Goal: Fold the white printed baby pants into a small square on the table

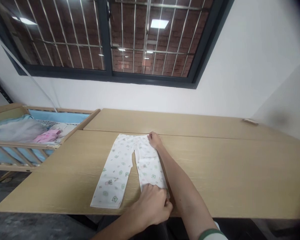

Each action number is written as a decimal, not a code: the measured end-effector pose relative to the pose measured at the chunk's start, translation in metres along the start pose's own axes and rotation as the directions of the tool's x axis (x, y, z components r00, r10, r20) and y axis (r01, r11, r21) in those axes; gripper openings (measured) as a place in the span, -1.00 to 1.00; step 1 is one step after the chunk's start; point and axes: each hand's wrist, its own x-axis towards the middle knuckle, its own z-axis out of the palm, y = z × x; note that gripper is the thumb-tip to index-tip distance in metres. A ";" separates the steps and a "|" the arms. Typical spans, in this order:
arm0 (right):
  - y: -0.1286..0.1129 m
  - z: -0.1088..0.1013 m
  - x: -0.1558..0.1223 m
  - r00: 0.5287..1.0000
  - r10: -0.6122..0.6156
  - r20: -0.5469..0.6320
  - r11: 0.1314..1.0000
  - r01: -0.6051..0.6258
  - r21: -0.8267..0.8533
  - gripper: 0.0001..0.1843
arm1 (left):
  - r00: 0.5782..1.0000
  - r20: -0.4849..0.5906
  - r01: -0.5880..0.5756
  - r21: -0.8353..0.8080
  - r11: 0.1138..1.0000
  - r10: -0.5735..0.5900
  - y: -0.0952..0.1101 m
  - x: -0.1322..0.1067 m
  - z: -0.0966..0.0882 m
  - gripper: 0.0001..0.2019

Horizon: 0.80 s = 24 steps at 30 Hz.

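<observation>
White baby pants (117, 166) printed with small green and brown figures lie spread flat on a wooden table, waistband away from me. At the far right corner of the waistband, my right hand (154, 140) is closed with the fabric pinched between its fingers. My left hand (153, 203) is closed on the lower end of the right-side pant leg and covers most of that hem. The other leg lies smooth, its hem close to the table's front edge.
The wooden table (227, 166) has a seam running along its back part. To the left stands a wooden crib (46, 146) with blue lining, white netting and a pink cloth (48, 135) inside. A small flat object (250, 121) lies at the back right by the wall, and a barred window is above.
</observation>
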 end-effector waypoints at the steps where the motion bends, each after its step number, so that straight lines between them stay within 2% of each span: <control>1: -0.002 -0.001 -0.002 1.000 0.018 -0.008 0.999 -0.018 0.041 -0.89 | 1.000 -0.012 0.009 -0.026 1.000 -0.009 0.000 -0.002 -0.002 -0.74; 5: -0.019 -0.010 -0.006 0.991 0.126 -0.041 0.971 -0.115 0.211 -0.82 | 0.993 -0.094 0.040 -0.266 0.963 -0.068 -0.009 -0.018 -0.010 -0.78; 7: -0.032 -0.016 -0.002 0.984 0.173 -0.052 0.946 -0.152 0.286 -0.80 | 0.986 -0.133 0.026 -0.480 0.877 -0.103 -0.019 -0.035 -0.015 -0.77; 9: -0.050 -0.019 0.005 0.979 0.198 -0.049 0.923 -0.169 0.347 -0.80 | 0.971 -0.179 0.002 -0.662 0.749 -0.160 -0.032 -0.056 -0.021 -0.71; 11: -0.072 -0.016 0.014 0.979 0.201 -0.034 0.906 -0.172 0.386 -0.81 | 0.940 -0.234 -0.009 -0.744 0.668 -0.249 -0.047 -0.081 -0.026 -0.60; 14: -0.108 0.001 0.025 0.983 0.185 -0.015 0.905 -0.164 0.393 -0.81 | 0.879 -0.283 0.049 -0.748 0.662 -0.384 -0.071 -0.118 -0.030 -0.49; 17: -0.140 0.031 0.029 0.986 0.165 -0.029 0.931 -0.146 0.334 -0.76 | 0.835 -0.292 0.140 -0.707 0.694 -0.466 -0.096 -0.146 -0.029 -0.47; 21: -0.170 0.073 0.021 0.992 0.125 -0.022 0.974 -0.119 0.195 -0.73 | 0.774 -0.324 0.265 -0.615 0.742 -0.545 -0.127 -0.163 -0.018 -0.49; 24: -0.180 0.095 0.013 0.993 0.117 0.014 0.988 -0.117 0.104 -0.74 | 0.744 -0.352 0.387 -0.467 0.795 -0.568 -0.141 -0.167 -0.008 -0.57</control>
